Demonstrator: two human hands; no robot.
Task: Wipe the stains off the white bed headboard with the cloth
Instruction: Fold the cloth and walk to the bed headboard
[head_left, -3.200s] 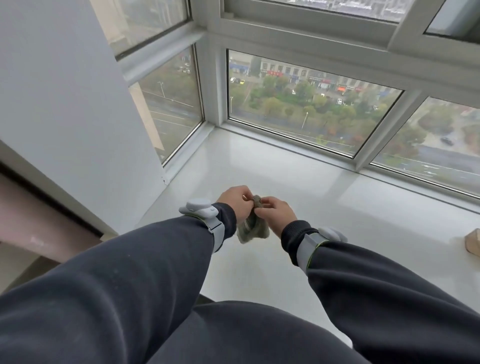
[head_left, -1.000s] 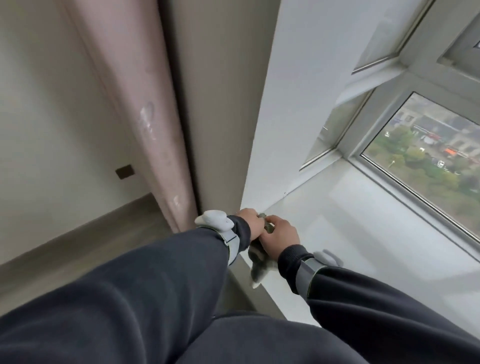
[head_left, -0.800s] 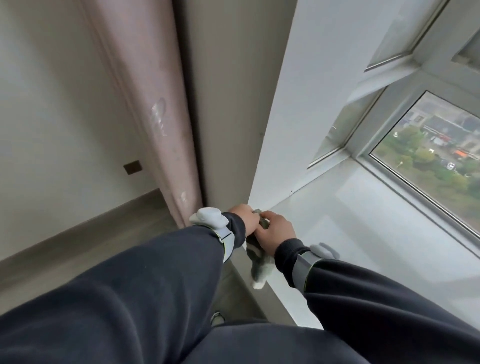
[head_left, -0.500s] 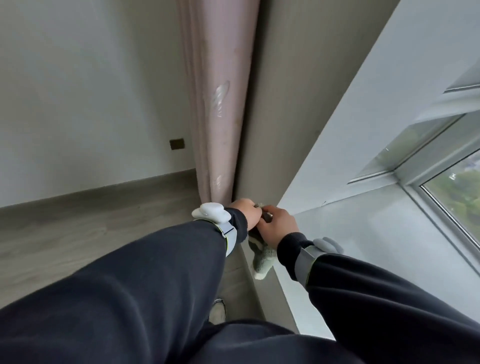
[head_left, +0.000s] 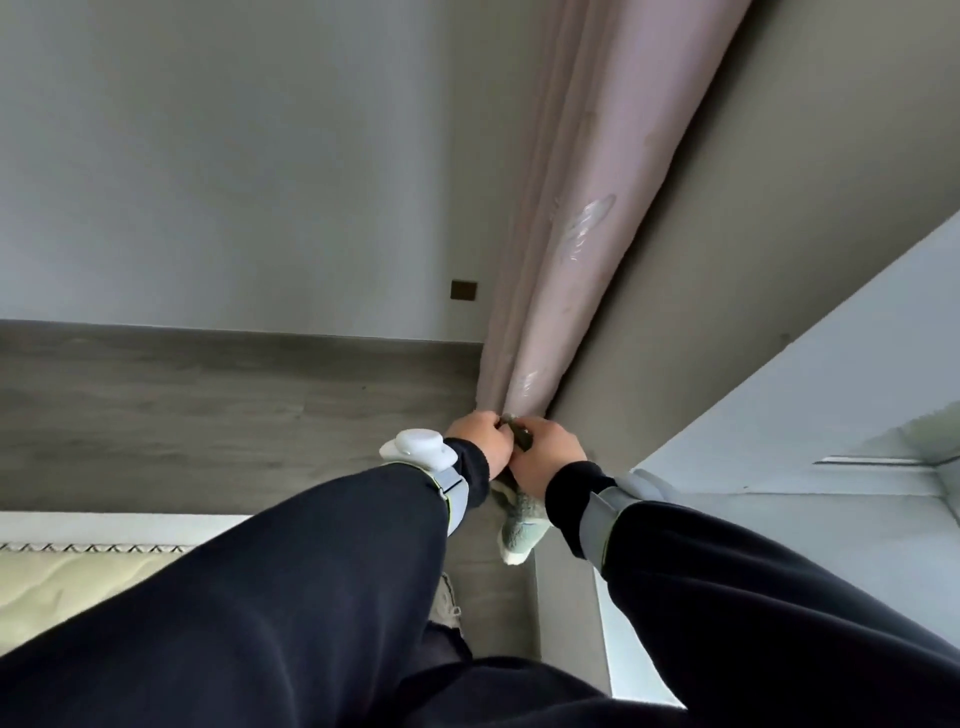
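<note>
My left hand (head_left: 480, 439) and my right hand (head_left: 545, 457) are held together in front of me, both gripping a fluffy grey-green cloth (head_left: 522, 525). Most of the cloth hangs below my right wrist; a dark part of it shows between my fingers. A mattress (head_left: 67, 582) with a white edge lies at the lower left. No headboard can be made out in this view.
A pink curtain (head_left: 582, 228) hangs just beyond my hands, beside a taupe wall. A white window sill (head_left: 779, 525) lies to the right. Grey wood floor (head_left: 208, 415) stretches to the left, below a white wall with a dark socket (head_left: 464, 290).
My view has swung left, away from the window and sill toward the curtain, floor and mattress. Both hands have kept hold of the cloth throughout.
</note>
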